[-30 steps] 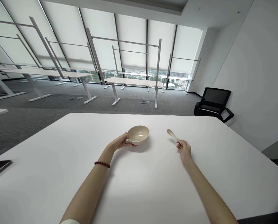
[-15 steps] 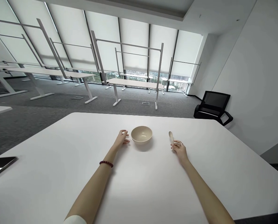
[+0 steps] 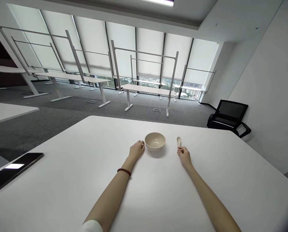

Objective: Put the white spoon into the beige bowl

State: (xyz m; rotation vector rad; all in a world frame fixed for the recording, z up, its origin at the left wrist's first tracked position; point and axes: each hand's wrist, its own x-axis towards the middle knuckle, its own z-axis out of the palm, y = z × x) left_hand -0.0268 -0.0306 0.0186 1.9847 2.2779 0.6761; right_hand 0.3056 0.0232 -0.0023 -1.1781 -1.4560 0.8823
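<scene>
A beige bowl (image 3: 155, 145) sits upright on the white table (image 3: 155, 196). My left hand (image 3: 136, 150), with a dark red bead bracelet above the wrist, lies just left of the bowl. Its fingers are curled in, knuckles close to the bowl's side; nothing shows in them, and I cannot tell whether they touch the bowl. To the right of the bowl, my right hand (image 3: 184, 155) pinches a beige spoon (image 3: 179, 141) by the handle. The spoon's rounded end points away from me, and the fingers hide part of the handle.
A black phone (image 3: 15, 169) lies at the table's left edge. Beyond the far right corner stands a black mesh chair (image 3: 230, 114). More white desks (image 3: 148, 89) with metal frames stand farther off, before the windows.
My left hand has curled its previously spread fingers beside the bowl. My right hand keeps hold of the spoon, now a little closer to the bowl. The whole view has shifted left.
</scene>
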